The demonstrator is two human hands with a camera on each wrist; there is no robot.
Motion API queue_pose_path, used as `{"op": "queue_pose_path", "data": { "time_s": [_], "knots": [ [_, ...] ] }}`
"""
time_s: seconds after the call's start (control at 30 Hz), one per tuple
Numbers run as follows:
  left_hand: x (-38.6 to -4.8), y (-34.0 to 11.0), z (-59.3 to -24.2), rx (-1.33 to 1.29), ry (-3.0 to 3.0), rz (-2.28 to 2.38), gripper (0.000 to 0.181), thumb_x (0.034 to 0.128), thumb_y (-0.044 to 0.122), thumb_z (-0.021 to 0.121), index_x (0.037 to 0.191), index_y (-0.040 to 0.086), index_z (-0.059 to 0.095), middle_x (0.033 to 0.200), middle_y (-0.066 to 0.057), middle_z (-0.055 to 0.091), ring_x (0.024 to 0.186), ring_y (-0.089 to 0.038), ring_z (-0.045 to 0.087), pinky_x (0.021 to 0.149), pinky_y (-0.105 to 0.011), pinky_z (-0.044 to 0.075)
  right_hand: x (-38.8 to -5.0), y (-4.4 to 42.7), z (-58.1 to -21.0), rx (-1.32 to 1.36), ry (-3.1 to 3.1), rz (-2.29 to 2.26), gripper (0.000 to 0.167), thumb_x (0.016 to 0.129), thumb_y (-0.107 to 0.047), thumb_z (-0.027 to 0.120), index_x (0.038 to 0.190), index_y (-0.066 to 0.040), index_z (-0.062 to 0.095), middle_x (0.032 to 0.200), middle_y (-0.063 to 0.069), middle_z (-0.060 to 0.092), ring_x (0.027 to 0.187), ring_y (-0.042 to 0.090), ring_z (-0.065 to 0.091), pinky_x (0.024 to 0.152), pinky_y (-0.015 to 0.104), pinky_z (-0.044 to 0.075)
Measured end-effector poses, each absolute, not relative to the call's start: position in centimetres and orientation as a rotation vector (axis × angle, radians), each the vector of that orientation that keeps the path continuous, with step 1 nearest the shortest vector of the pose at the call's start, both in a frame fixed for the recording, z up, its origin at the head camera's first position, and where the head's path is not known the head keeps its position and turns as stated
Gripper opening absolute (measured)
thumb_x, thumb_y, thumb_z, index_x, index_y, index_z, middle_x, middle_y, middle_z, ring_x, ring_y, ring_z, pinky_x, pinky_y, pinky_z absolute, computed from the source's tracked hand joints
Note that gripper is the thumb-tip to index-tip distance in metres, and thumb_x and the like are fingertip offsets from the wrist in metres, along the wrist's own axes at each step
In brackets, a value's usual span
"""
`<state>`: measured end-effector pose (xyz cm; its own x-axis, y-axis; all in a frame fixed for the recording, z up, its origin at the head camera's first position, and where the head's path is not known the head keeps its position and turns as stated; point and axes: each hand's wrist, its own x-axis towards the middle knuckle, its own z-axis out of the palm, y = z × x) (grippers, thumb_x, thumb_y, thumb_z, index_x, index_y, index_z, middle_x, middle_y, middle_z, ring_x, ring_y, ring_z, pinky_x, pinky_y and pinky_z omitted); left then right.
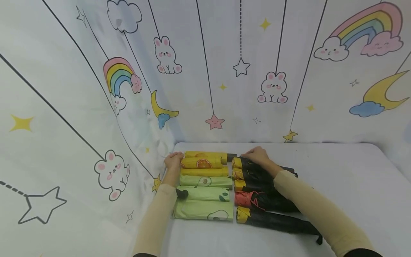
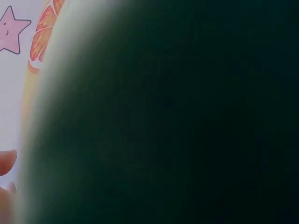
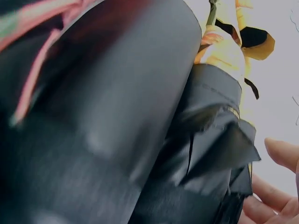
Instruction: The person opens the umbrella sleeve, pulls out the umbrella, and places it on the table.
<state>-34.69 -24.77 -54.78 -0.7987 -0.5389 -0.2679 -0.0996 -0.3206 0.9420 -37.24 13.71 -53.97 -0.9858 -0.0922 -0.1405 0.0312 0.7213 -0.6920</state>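
Observation:
Two columns of rolled-up folding umbrellas lie side by side on a white surface. At the far left end of the yellow orange-slice umbrella [image 1: 192, 163] is my left hand [image 1: 173, 160], its fingers bent close to that end. Only a thumb and fingertip of it enter the left wrist view, so its hold is unclear. My right hand [image 1: 258, 156] touches the farthest black umbrella [image 1: 253, 165] in the right column. In the right wrist view its thumb [image 3: 281, 151] stands apart from the black fabric, with loosely bent fingers beside it.
Several green avocado-print umbrellas [image 1: 205, 210] fill the nearer left column. A black umbrella with red cloth [image 1: 242, 198] and a yellow-ended black one [image 1: 276, 220] lie at the right column's near end. White cloth walls with cartoon prints [image 1: 273, 87] stand behind and at left.

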Motion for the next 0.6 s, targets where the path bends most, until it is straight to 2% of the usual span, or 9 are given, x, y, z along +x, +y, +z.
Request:
{"op": "queue_pose_path", "data": {
  "time_s": [0.1, 0.17, 0.27, 0.33, 0.47, 0.6],
  "knots": [
    [-34.9, -24.7, -54.8, 0.829, -1.68, -2.155, 0.044, 0.0908, -0.01, 0.071, 0.133, -0.006, 0.058, 0.13, -0.022, 0.069, 0.109, -0.024, 0.07, 0.08, -0.024, 0.062, -37.2, 13.0, -53.8, -0.045, 2.758, -1.093, 0.051, 0.096, -0.042, 0.074, 0.118, 0.004, 0.076, 0.117, 0.02, 0.074, 0.104, 0.035, 0.069, 0.089, 0.047, 0.06],
    [-35.1, -24.7, -54.9, 0.851, -1.707, -2.129, 0.044, 0.0896, -0.01, 0.072, 0.131, -0.005, 0.06, 0.128, -0.021, 0.071, 0.098, -0.021, 0.071, 0.065, -0.022, 0.06, -37.1, 12.5, -53.7, -0.051, 2.752, -1.095, 0.051, 0.096, -0.042, 0.074, 0.119, 0.004, 0.075, 0.117, 0.021, 0.074, 0.104, 0.035, 0.07, 0.087, 0.046, 0.061],
    [-35.5, -24.8, -55.1, 0.875, -1.718, -2.11, 0.043, 0.0892, -0.009, 0.073, 0.131, -0.004, 0.061, 0.125, -0.02, 0.072, 0.088, -0.016, 0.07, 0.059, -0.018, 0.057, -37.0, 11.8, -53.6, -0.071, 2.749, -1.097, 0.051, 0.095, -0.041, 0.075, 0.119, 0.004, 0.075, 0.119, 0.021, 0.073, 0.107, 0.037, 0.069, 0.089, 0.048, 0.061],
    [-35.8, -24.8, -55.3, 0.882, -1.723, -2.103, 0.043, 0.0891, -0.009, 0.075, 0.129, -0.004, 0.062, 0.124, -0.019, 0.072, 0.089, -0.016, 0.07, 0.061, -0.018, 0.058, -36.9, 11.3, -53.6, -0.085, 2.753, -1.09, 0.05, 0.095, -0.04, 0.075, 0.119, 0.003, 0.075, 0.121, 0.022, 0.072, 0.11, 0.038, 0.068, 0.092, 0.05, 0.06],
    [-36.2, -24.9, -55.6, 0.864, -1.751, -2.104, 0.042, 0.09, -0.008, 0.074, 0.13, -0.003, 0.061, 0.124, -0.019, 0.072, 0.105, -0.022, 0.069, 0.076, -0.021, 0.06, -36.9, 10.8, -53.8, -0.108, 2.777, -1.046, 0.048, 0.097, -0.038, 0.072, 0.12, 0.004, 0.074, 0.121, 0.022, 0.072, 0.111, 0.038, 0.068, 0.095, 0.051, 0.059],
    [-36.3, -24.8, -55.8, 0.848, -1.809, -2.077, 0.043, 0.0897, -0.007, 0.074, 0.131, -0.004, 0.061, 0.124, -0.019, 0.072, 0.113, -0.027, 0.067, 0.081, -0.024, 0.059, -37.0, 10.3, -53.9, -0.128, 2.785, -1.007, 0.049, 0.097, -0.037, 0.07, 0.121, 0.005, 0.073, 0.118, 0.021, 0.072, 0.107, 0.037, 0.069, 0.093, 0.05, 0.06]
  ]
}}
